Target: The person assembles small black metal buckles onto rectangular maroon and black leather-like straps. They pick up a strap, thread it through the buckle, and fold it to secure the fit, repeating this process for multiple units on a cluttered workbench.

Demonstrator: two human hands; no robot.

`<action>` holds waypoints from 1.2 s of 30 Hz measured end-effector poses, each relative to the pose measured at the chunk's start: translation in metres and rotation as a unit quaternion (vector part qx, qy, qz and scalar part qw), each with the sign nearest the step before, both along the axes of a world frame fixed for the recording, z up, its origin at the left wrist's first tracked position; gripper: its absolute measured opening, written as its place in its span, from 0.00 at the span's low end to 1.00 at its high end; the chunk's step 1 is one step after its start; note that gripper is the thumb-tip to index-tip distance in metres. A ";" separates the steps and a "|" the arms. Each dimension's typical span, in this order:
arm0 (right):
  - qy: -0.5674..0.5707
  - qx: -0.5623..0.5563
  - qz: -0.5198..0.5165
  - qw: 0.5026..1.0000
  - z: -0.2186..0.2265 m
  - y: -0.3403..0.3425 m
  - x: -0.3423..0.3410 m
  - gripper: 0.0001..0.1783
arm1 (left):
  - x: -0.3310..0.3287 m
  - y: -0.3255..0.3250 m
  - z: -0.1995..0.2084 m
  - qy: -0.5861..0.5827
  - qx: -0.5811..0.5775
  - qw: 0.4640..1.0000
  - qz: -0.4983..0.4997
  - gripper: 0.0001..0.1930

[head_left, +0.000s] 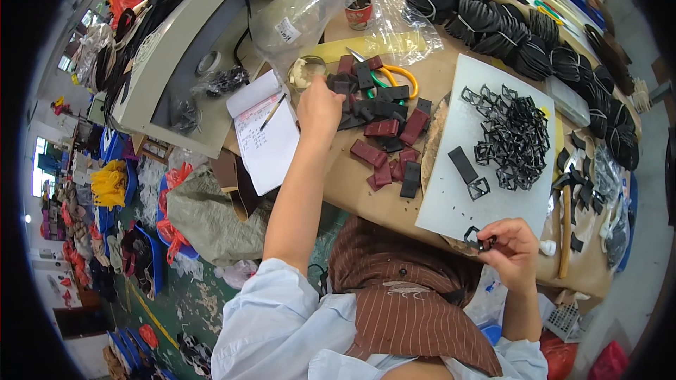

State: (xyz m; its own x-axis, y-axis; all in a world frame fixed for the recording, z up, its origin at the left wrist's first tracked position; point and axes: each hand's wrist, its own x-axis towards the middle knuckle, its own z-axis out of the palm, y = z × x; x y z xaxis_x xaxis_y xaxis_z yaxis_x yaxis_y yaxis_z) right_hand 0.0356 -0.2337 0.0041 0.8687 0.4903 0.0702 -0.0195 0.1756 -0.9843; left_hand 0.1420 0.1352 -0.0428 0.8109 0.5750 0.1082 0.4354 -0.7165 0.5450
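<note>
"White paper marks the left of the scene: a pad [262, 151] with a pen [273, 112] across it. Where is the left hand [320, 107]?"

"At a dish [291, 69] of pale lumps, its fingertips by the rim. Whether that grip closes on anything, I cannot tell."

"And between the hands?"

"Maroon and black blocks [414, 127], loosely piled on the brown bench [352, 193]. Next comes a white board [440, 207], bearing a single black slab [462, 165]."

"How does the slab lie from the right hand [512, 246]?"

"Ahead and somewhat left, apart from the grip. Its long axis slants from far left to near right, the near end pointing roughly toward the fingers; a loose frame [479, 188] sits just beside that end. Of the two hands, the right is nearer."

"What does the right grip hold?"

"A black frame [482, 243], pinched between thumb and fingers at the board's near edge, its ring jutting left of the fingertips. A heap [514, 137] of similar frames covers the board's right side, straight ahead of the hand."
</note>
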 end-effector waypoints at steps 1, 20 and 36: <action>0.020 -0.006 -0.007 1.000 -0.003 -0.003 0.002 0.18 | -0.005 -0.004 -0.005 -0.022 0.018 1.000 0.005 0.30; -0.297 -0.008 -0.035 0.954 0.021 0.011 0.027 0.15 | -0.117 -0.174 0.075 -0.031 -0.641 0.694 -0.328 0.15; -0.164 -0.039 -0.084 0.982 0.018 0.008 0.017 0.13 | -0.128 -0.176 0.080 0.009 -0.432 0.800 -0.417 0.20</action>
State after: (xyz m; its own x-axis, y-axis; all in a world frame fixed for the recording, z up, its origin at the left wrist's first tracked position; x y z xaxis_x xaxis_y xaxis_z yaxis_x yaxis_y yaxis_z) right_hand 0.0528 -0.2252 0.0218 0.8754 0.3563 0.3268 0.3228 0.0724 -0.9437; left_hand 0.0138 -0.0410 0.0368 0.9484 -0.3126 -0.0532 0.0158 -0.1209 0.9925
